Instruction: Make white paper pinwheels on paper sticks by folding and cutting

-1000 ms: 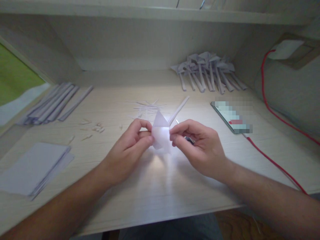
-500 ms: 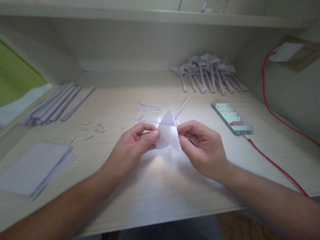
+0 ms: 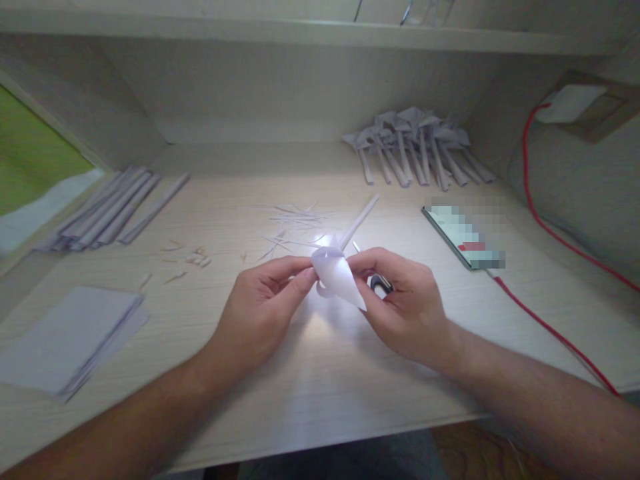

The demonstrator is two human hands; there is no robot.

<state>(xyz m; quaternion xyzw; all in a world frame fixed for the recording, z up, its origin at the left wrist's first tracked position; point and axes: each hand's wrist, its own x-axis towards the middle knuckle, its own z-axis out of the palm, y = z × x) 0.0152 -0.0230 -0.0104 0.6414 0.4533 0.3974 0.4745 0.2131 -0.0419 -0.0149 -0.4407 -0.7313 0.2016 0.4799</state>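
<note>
Between my two hands is a white paper pinwheel [image 3: 336, 275], its corners curled in toward the middle. My left hand [image 3: 273, 303] pinches its left edge between thumb and fingers. On the opposite side, my right hand [image 3: 400, 300] grips the right edge, with the fingertips partly hidden behind the paper. A pair of scissors [image 3: 383, 285] lies partly covered by my right hand, a dark handle loop and the tip showing. Just behind the pinwheel, a thin rolled paper stick [image 3: 361, 221] points away from me. Thin paper strips [image 3: 300, 217] are scattered beyond my left fingers.
Finished-looking paper pinwheels [image 3: 415, 143] are heaped at the back right. Rolled paper tubes [image 3: 110, 210] lie at the left, with paper sheets [image 3: 75, 337] nearer me. Small cut bits [image 3: 197, 257] are beside them. A phone [image 3: 457, 233] is plugged into a red cable [image 3: 555, 333].
The pinwheel has tilted, and its upper corner has folded down toward the middle. My right hand has shifted slightly left, showing more of the scissors' handle.
</note>
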